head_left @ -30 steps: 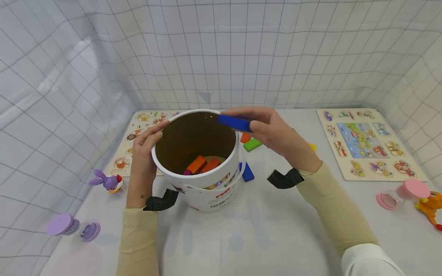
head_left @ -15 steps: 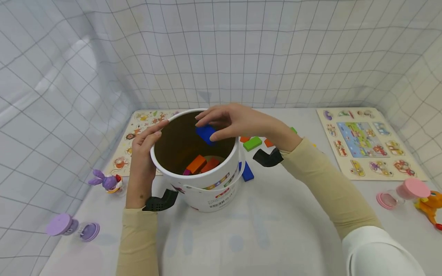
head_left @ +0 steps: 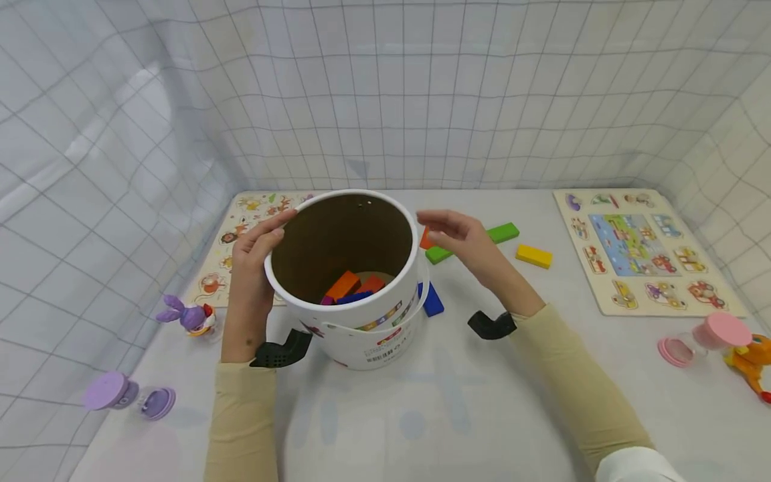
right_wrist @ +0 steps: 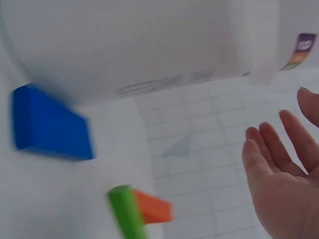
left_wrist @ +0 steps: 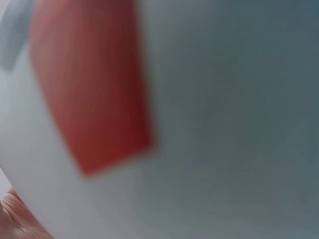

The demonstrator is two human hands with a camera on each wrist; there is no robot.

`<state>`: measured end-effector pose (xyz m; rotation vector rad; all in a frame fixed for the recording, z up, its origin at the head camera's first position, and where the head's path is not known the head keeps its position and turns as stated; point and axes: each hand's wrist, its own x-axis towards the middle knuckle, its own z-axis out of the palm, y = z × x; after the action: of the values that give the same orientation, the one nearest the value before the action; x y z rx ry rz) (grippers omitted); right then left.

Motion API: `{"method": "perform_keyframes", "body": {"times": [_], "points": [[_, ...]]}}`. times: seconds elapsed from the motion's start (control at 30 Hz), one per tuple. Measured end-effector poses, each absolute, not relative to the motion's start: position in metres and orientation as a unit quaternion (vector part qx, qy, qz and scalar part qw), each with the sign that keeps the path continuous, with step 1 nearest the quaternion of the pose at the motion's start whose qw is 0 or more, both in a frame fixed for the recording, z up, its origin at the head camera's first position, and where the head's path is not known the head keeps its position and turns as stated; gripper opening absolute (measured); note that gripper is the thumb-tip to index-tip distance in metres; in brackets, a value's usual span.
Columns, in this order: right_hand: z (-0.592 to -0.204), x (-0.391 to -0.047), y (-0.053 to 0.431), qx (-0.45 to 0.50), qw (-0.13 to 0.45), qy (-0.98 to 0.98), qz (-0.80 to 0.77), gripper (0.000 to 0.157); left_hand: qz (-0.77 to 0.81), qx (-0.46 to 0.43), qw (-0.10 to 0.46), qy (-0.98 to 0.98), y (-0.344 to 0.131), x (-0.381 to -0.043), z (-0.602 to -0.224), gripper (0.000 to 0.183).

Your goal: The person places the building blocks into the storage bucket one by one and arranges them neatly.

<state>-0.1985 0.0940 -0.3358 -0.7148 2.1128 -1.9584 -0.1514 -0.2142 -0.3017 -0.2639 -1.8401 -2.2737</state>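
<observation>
A white bucket point(head_left: 367, 338) stands upright in the middle of the table in the head view, its brown inside facing up. Inside it lie orange blocks point(head_left: 345, 285), a blue block point(head_left: 354, 298) and a bit of a magenta one. My left hand point(head_left: 253, 258) rests against the bucket's left side, fingertips and thumb at the rim. To the right of the rim my right hand point(head_left: 460, 237) hovers with nothing in it, fingers loosely extended. Below it are a second blue block point(head_left: 432, 300), green blocks point(head_left: 502, 233), an orange block point(right_wrist: 153, 206) and a yellow block point(head_left: 534, 256).
Wooden puzzle boards lie at the back left point(head_left: 211, 268) and right point(head_left: 638, 244). A purple rabbit figure point(head_left: 191, 317) and purple containers point(head_left: 107, 390) are on the left. Pink containers point(head_left: 719, 331) and an orange figure point(head_left: 751, 361) are on the right. A grid-patterned curtain point(head_left: 391, 100) surrounds the table.
My right hand carried a blue block over the rim and let it go; the block now lies in the bucket. The hand has drawn back to the right. My left hand stays put.
</observation>
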Motion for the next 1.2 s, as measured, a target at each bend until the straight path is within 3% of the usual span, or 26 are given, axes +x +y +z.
{"method": "perform_keyframes", "body": {"times": [0.1,0.23,0.47,0.67,0.97,1.2], "points": [[-0.378,-0.198,0.106,-0.208,0.149,0.748,-0.612,0.046,-0.771,-0.089,0.103,-0.622,-0.215,-0.152,-0.301,0.029],[-0.410,-0.197,0.112,-0.232,0.208,0.802,-0.509,0.061,-0.772,-0.088,0.101,-0.621,-0.214,-0.151,-0.300,0.029],[-0.415,-0.194,0.109,-0.305,0.173,0.851,-0.390,0.073,-0.777,-0.100,0.098,-0.613,-0.215,-0.150,-0.298,0.029],[-0.416,-0.191,0.107,-0.304,0.148,0.850,-0.405,0.069,-0.777,-0.089,0.098,-0.615,-0.215,-0.149,-0.298,0.030],[-0.411,-0.192,0.113,-0.255,0.118,0.850,-0.446,0.038,-0.778,-0.084,0.096,-0.616,-0.215,-0.149,-0.300,0.030],[-0.355,-0.184,0.125,-0.187,0.076,0.734,-0.648,0.035,-0.777,-0.085,0.098,-0.616,-0.213,-0.151,-0.300,0.029]]}}
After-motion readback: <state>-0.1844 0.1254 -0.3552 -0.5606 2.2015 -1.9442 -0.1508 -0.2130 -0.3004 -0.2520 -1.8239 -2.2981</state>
